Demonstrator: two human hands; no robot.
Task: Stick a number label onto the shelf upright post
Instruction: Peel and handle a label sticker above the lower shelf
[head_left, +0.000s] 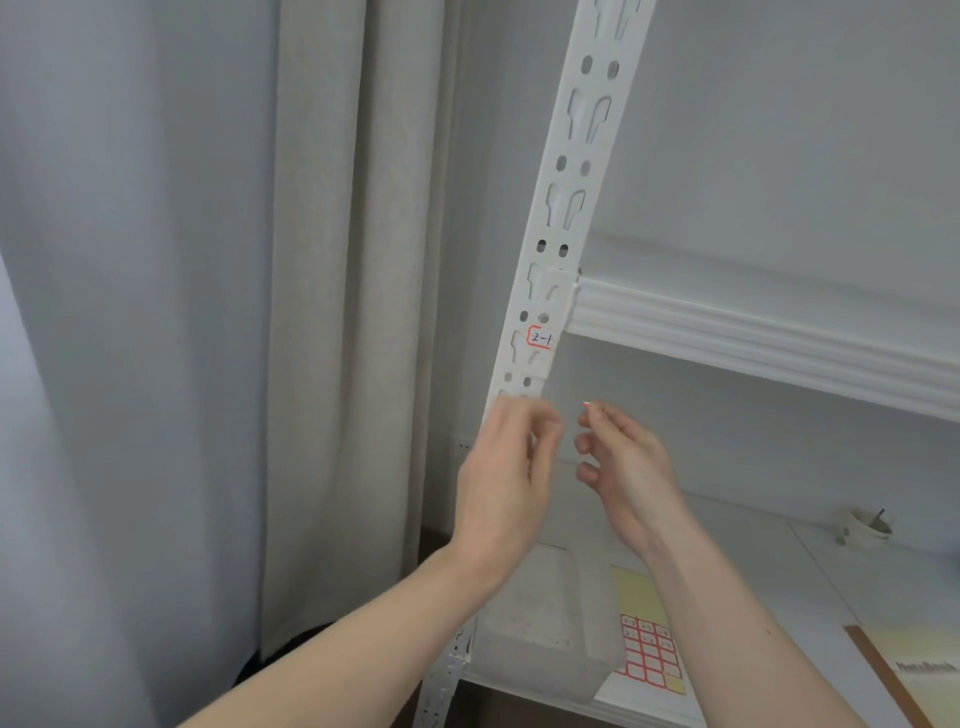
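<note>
The white slotted shelf upright post (563, 208) runs up the middle of the view, leaning right. A small red-bordered label (540, 339) reading "2-1" sits stuck on the post, just below the shelf beam joint. My left hand (511, 457) is below the label and in front of the post, motion-blurred, with its fingers relaxed. My right hand (618, 452) hovers to the right of the post, apart from it, fingers loosely curled with nothing seen in them. A sheet of red-bordered labels (649, 649) lies on the lower shelf.
A white shelf beam (753, 338) extends right from the post. On the lower shelf (779, 571) stand a translucent plastic box (545, 623), a small cup (867, 527) and a notebook (914, 665). Curtains (337, 312) hang on the left.
</note>
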